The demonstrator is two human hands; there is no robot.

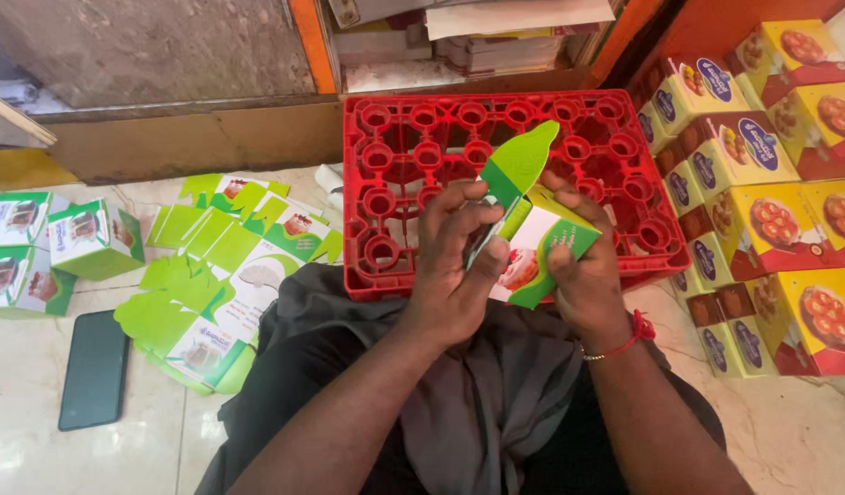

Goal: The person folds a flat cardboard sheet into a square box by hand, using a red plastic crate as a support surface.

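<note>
Head view: we grip a green carton [541, 247] over the red crate [386, 165], left hand [459, 266] pinching its flap, right hand [583, 270] clenched on its body; squeezing too hard could crease the thin card

A red plastic crate [413, 137] with round bottle sockets lies flat on a pale marble floor [37, 367], its far edge near a low wooden shelf [193, 137] carrying stacked papers [496, 41]. Left of the crate, flat unfolded green-and-white cardboard cartons [220, 266] lie in a loose overlapping heap, with assembled green-and-white boxes [65, 243] grouped beyond them and a black smartphone [94, 368] face up just beside the heap. On the right, yellow-and-red sweet boxes [771, 202] stand stacked in close rows
</note>
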